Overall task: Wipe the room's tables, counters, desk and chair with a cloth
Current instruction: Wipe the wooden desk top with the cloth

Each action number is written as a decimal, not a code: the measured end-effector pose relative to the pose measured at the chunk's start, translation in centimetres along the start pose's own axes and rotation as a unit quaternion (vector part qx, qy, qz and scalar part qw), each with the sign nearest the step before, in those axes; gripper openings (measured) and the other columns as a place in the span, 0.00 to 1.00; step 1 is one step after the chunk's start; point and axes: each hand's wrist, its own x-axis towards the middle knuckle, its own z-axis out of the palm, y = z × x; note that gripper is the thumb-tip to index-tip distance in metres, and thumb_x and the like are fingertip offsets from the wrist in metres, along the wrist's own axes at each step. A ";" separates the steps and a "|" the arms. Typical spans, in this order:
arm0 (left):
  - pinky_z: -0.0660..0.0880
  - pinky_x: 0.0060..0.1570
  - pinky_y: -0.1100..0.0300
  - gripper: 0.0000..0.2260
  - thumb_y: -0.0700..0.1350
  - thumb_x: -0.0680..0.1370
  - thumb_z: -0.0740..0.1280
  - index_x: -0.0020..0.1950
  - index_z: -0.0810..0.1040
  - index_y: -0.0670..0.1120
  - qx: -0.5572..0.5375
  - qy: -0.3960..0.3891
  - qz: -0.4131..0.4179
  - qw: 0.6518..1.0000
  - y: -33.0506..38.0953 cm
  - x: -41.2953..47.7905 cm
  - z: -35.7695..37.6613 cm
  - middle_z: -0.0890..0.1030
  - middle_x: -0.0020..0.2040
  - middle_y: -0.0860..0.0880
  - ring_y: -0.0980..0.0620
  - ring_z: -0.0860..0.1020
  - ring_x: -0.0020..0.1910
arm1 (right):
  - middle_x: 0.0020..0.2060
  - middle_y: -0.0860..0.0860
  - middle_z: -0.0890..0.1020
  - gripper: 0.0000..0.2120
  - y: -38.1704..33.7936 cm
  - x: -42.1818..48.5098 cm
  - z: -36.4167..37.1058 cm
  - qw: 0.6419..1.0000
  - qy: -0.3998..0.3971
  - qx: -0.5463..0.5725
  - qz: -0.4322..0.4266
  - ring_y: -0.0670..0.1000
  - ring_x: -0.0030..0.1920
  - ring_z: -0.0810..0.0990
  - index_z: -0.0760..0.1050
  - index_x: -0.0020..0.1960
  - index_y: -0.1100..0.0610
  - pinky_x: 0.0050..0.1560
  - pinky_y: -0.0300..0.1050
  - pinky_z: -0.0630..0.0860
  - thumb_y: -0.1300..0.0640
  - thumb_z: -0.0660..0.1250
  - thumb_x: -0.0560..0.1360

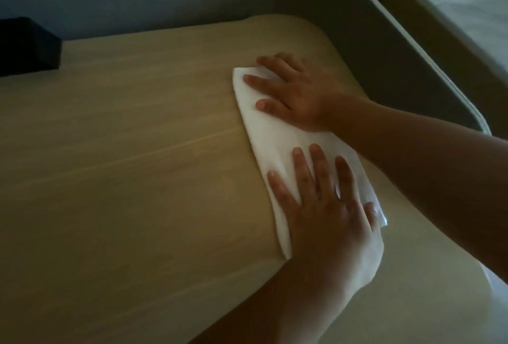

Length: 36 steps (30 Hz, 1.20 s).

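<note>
you press the folded white cloth [277, 148] flat with both hands, fingers straight: right hand [291, 90] nearer the wooden tabletop's [123, 151] rounded far corner, left hand [324, 206] nearer you. the top beyond the cloth, toward the dark box [27, 46], looks unwiped.

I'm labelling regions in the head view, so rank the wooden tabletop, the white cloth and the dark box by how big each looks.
1. wooden tabletop, by far the largest.
2. white cloth, partly under both hands.
3. dark box, cut off by the left edge, so its full size is unsure.
</note>
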 end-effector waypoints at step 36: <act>0.45 0.77 0.37 0.26 0.64 0.83 0.49 0.80 0.60 0.60 0.134 0.053 0.343 0.928 -1.1 5.3 1.6 0.58 0.82 0.45 0.43 0.48 0.82 | 0.83 0.52 0.44 0.29 4.3 -4.6 1.9 0.994 -0.003 0.078 0.079 0.56 0.82 0.40 0.43 0.82 0.39 0.79 0.56 0.35 0.35 0.44 0.83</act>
